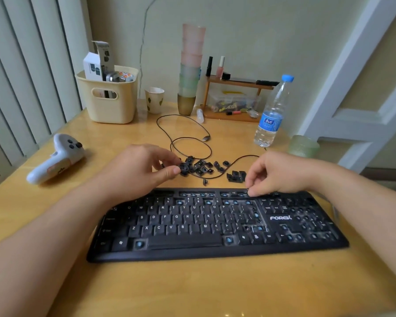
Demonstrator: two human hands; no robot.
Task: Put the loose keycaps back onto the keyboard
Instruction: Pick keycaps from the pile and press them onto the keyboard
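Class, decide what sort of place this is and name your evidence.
Probably a desk in a home room: a cream storage basket, nail polish on a small wooden shelf, and stacked plastic cups.

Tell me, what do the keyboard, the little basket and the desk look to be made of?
Keyboard: matte black plastic, dusty, moulded keys. Basket: cream plastic, smooth moulded walls with a cut-out handle. Desk: probably lacquered wood or laminate; yellowish, glossy, reflecting light.
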